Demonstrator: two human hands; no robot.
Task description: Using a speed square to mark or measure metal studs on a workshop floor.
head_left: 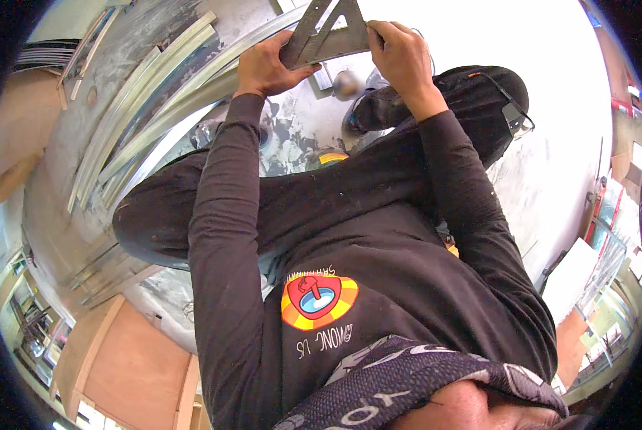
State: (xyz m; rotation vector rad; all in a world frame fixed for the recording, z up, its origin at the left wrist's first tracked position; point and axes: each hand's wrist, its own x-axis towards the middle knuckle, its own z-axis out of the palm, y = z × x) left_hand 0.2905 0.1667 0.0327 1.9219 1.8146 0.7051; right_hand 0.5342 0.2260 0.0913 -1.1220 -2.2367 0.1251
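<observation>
Crouching over a dusty, paint-splashed concrete floor (557, 165), with both arms in long black sleeves reaching forward to the top of the view. Holding a grey metal triangular square (324, 32) there, up near the upper edge of the picture, flat across a long metal channel (213, 72). Left hand (267, 68) gripping the square's lower left corner, fingers curled together and clamped on its edge, thumb pressing along the underside. Right hand (399, 54) gripping the right side of the square, fingers bent over its top edge and closed on it. Lying to the left, a bundle of more pale metal channels (131, 122), running diagonally and bending with the lens. Showing below the hands, between the forearms, a black shoe (378, 107) planted on the floor, and just beside it a yellow tool (329, 158), partly hidden behind the knee. Resting against the right knee, a pair of dark safety glasses (514, 115). Standing at the far right, well apart, white boards (575, 276) leaning near a red frame.
</observation>
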